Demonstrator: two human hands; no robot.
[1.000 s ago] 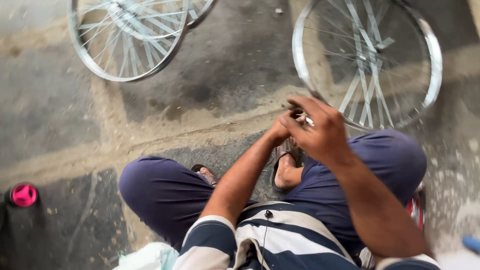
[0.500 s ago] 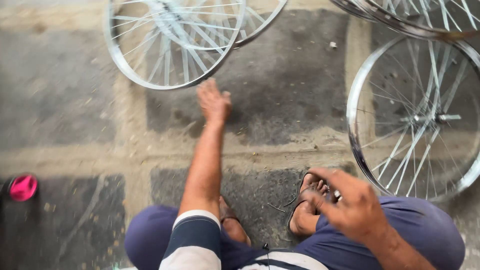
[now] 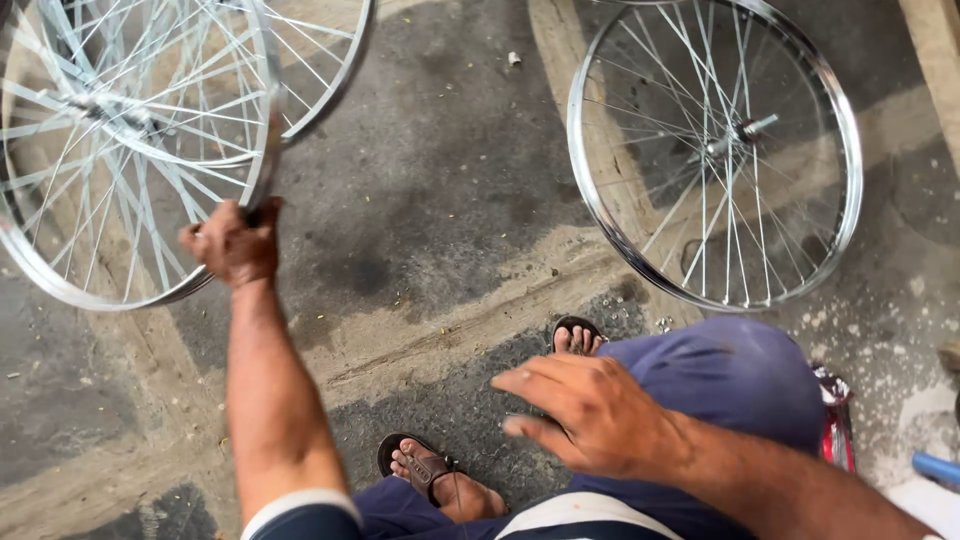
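Note:
My left hand (image 3: pixel 234 243) is stretched out to the left and grips the rim of a silver spoked bicycle wheel (image 3: pixel 120 170), which is tilted up off the ground. A second spoked wheel (image 3: pixel 300 60) lies behind it at the top. My right hand (image 3: pixel 590 410) hovers over my right knee with fingers spread and holds nothing. Another silver wheel (image 3: pixel 715 150) with an axle at its hub lies flat on the ground to the right, beyond my knee.
I sit on a stained concrete floor (image 3: pixel 440 200) in dark blue trousers, with sandalled feet (image 3: pixel 430 470) in front. A red object (image 3: pixel 835 420) lies by my right leg and a blue one (image 3: pixel 935 468) at the right edge.
My left hand reached forward and left, then took hold of a wheel rim and lifted it. My right hand came away from the left and now hangs open over the knee.

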